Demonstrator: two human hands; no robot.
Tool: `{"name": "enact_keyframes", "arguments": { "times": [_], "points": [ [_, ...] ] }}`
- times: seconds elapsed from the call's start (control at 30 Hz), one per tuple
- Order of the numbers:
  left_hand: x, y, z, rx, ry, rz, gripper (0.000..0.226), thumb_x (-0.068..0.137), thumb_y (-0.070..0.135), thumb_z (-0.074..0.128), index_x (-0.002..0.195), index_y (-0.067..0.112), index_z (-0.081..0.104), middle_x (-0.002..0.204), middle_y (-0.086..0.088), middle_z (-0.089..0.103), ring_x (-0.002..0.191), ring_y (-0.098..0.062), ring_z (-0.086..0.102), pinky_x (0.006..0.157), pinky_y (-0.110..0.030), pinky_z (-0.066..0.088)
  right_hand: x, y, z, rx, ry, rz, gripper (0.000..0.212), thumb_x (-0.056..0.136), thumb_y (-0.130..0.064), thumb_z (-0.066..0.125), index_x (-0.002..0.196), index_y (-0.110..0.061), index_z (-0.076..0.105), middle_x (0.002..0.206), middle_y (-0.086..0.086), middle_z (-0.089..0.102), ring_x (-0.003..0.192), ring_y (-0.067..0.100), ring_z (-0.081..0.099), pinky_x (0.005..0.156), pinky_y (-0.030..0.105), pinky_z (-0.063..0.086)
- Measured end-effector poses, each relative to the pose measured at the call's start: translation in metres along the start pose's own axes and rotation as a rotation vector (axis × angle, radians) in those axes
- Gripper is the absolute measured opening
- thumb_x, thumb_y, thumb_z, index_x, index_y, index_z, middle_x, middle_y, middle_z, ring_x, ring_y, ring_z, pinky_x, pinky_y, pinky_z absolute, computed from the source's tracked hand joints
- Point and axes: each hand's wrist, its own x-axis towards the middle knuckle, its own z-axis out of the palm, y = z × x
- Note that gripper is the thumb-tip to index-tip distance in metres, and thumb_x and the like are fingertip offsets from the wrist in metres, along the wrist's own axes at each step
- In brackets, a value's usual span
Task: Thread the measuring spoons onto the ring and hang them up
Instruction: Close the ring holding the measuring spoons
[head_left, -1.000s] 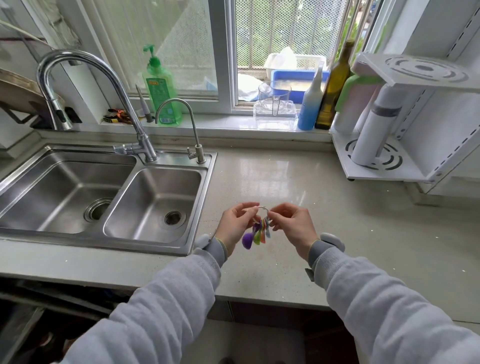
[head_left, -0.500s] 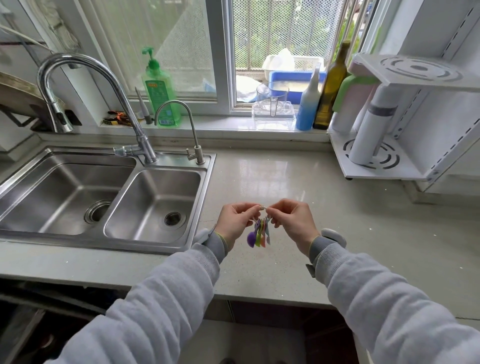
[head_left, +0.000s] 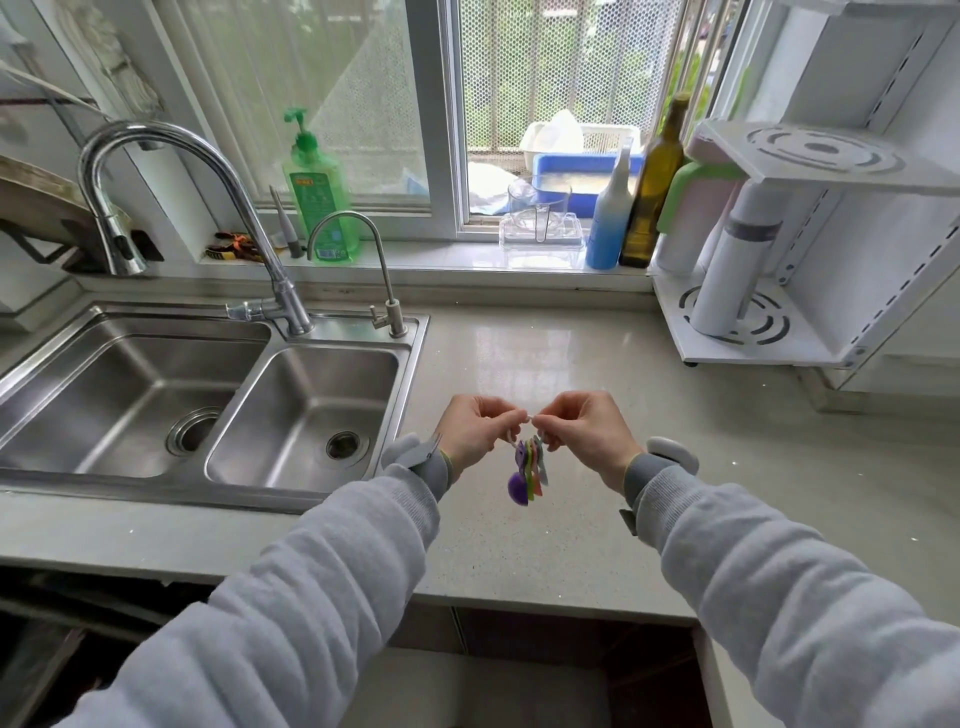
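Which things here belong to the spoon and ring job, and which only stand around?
Belong to the job:
- measuring spoons, hanging in a bunch
- ring, pinched by both
- left hand
- right hand

Just standing around:
- green soap bottle
- oil bottle
- blue bottle
- sink
- white rack

Surface: speckled countertop (head_left: 519, 545) | Recessed at left: double-basin steel sink (head_left: 156, 467) | Supported at right rear: white tiered rack (head_left: 753, 348) | Bare elsewhere.
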Motion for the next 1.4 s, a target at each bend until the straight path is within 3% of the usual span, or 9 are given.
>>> {"name": "enact_keyframes", "arguments": {
  "times": [0.27, 0.37, 0.5, 0.73, 0.9, 1.03, 1.17, 1.27, 1.4],
  "points": [
    [0.007, 0.019, 0.002, 0.386, 0.062, 0.176, 0.020, 0.088, 0.017, 0.055, 0.096, 0.004, 0.069, 0.077, -0.001, 0.060, 0.070, -0.011, 0.054, 0.064, -0.019, 0.045, 0.003, -0.007, 0.000, 0.039, 0.013, -0.012, 0.009, 0.081, -0.004, 0.067, 0.083, 0.004, 0.068, 0.069, 0.011, 0.065, 0.061, 0.018, 0.061, 0.058, 0.024, 0.053],
    [0.006, 0.023, 0.003, 0.429, 0.119, 0.250, 0.018, 0.088, 0.015, 0.055, 0.095, 0.005, 0.069, 0.078, -0.002, 0.061, 0.068, -0.009, 0.054, 0.060, -0.014, 0.042, 0.001, -0.012, 0.002, 0.078, 0.046, -0.025, 0.012, 0.081, -0.006, 0.067, 0.085, 0.005, 0.067, 0.071, 0.012, 0.065, 0.065, 0.020, 0.062, 0.063, 0.026, 0.056],
    [0.016, 0.049, 0.001, 0.390, 0.133, 0.382, 0.019, 0.088, 0.018, 0.058, 0.095, 0.005, 0.071, 0.083, -0.005, 0.068, 0.074, -0.014, 0.060, 0.070, -0.022, 0.051, 0.003, -0.033, -0.014, 0.103, 0.138, -0.087, 0.015, 0.082, -0.006, 0.066, 0.088, 0.007, 0.066, 0.073, 0.013, 0.064, 0.066, 0.019, 0.062, 0.062, 0.022, 0.056],
    [0.046, 0.135, 0.010, 0.109, -0.215, 0.372, 0.028, 0.084, 0.018, 0.066, 0.107, 0.001, 0.067, 0.097, -0.011, 0.069, 0.087, -0.019, 0.065, 0.079, -0.025, 0.056, -0.002, -0.084, -0.084, -0.040, 0.320, -0.174, 0.011, 0.087, -0.012, 0.061, 0.094, -0.004, 0.063, 0.082, 0.007, 0.064, 0.077, 0.020, 0.062, 0.074, 0.029, 0.056],
    [0.057, 0.202, 0.063, 0.026, -0.335, 0.490, 0.026, 0.082, 0.014, 0.068, 0.103, -0.002, 0.069, 0.101, -0.018, 0.070, 0.092, -0.028, 0.067, 0.086, -0.034, 0.057, -0.034, -0.110, -0.147, -0.025, 0.582, -0.202, 0.005, 0.086, -0.007, 0.061, 0.082, -0.008, 0.062, 0.071, 0.005, 0.063, 0.059, 0.008, 0.061, 0.060, 0.022, 0.051],
    [0.049, 0.256, 0.131, -0.029, -0.473, 0.565, 0.024, 0.083, 0.008, 0.067, 0.103, -0.006, 0.067, 0.095, -0.018, 0.067, 0.078, -0.025, 0.063, 0.072, -0.026, 0.059, -0.076, -0.124, -0.207, -0.011, 0.826, -0.188, 0.014, 0.087, -0.003, 0.058, 0.076, -0.012, 0.058, 0.068, 0.004, 0.060, 0.054, 0.009, 0.058, 0.051, 0.016, 0.050],
    [0.034, 0.303, 0.190, -0.033, -0.590, 0.647, 0.021, 0.083, 0.006, 0.066, 0.102, -0.003, 0.067, 0.083, -0.010, 0.065, 0.071, -0.018, 0.062, 0.071, -0.022, 0.057, -0.114, -0.134, -0.264, -0.096, 0.965, -0.182, 0.004, 0.088, -0.009, 0.059, 0.084, -0.008, 0.059, 0.074, 0.005, 0.062, 0.064, 0.015, 0.060, 0.059, 0.022, 0.053],
    [0.026, 0.332, 0.230, -0.022, -0.634, 0.705, 0.022, 0.083, 0.006, 0.066, 0.104, -0.002, 0.068, 0.081, -0.006, 0.065, 0.069, -0.013, 0.063, 0.065, -0.013, 0.057, -0.135, -0.135, -0.307, -0.071, 1.032, -0.188, 0.006, 0.088, -0.012, 0.061, 0.087, -0.006, 0.061, 0.079, 0.008, 0.065, 0.069, 0.017, 0.063, 0.069, 0.030, 0.057],
    [0.034, 0.371, 0.279, -0.054, -0.652, 0.754, 0.023, 0.083, 0.005, 0.066, 0.103, -0.004, 0.068, 0.089, -0.013, 0.066, 0.072, -0.016, 0.064, 0.068, -0.015, 0.058, -0.142, -0.137, -0.366, -0.057, 1.061, -0.199, 0.009, 0.085, -0.006, 0.063, 0.078, -0.010, 0.061, 0.072, 0.006, 0.064, 0.064, 0.016, 0.063, 0.065, 0.028, 0.055]
  ]
}}
